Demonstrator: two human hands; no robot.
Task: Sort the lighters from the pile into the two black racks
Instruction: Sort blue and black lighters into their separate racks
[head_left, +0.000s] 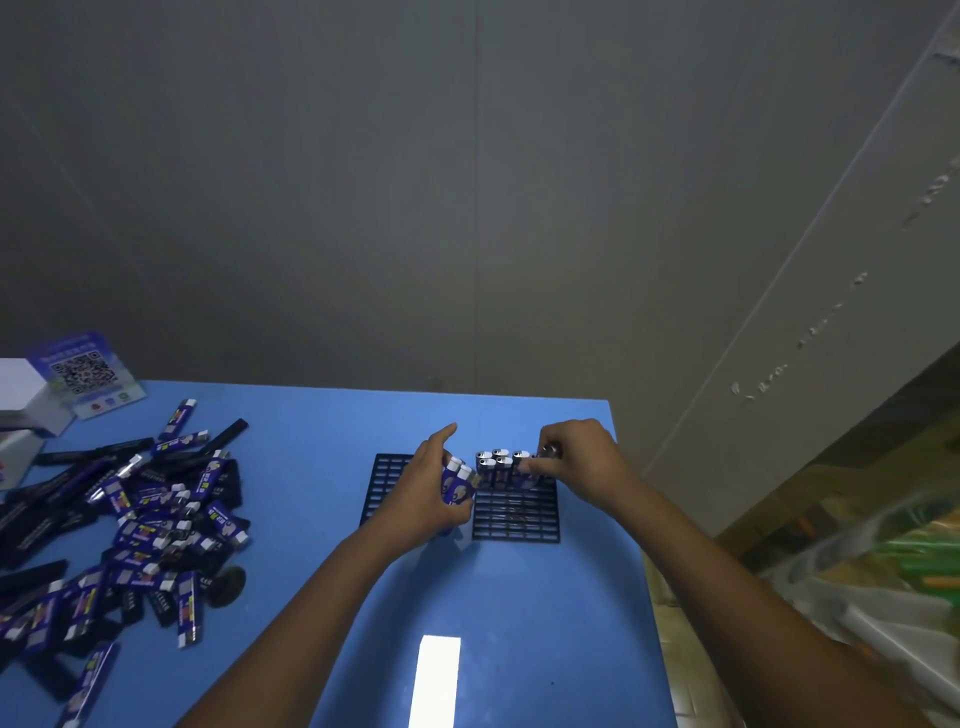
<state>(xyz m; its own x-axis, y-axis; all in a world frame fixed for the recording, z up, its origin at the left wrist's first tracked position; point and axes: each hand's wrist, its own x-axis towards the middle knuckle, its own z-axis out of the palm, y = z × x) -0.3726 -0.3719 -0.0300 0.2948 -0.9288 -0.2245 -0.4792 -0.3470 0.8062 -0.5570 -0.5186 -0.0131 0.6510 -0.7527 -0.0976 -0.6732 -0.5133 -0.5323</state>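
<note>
A bunch of lighters (457, 486) is gripped by left hand (434, 488) fingers; one lighter (549, 451), seemingly, is pinched by right hand (582, 462) fingers over the right rack (517, 514).

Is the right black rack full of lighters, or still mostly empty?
Mostly empty. In the right black rack only a few lighters stand upright along the far edge; the nearer slots show bare.

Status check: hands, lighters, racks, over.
Left hand holds blue lighters. Right hand seating one in right black slotted rack. Left rack unfilled. Nothing blocking.
</note>
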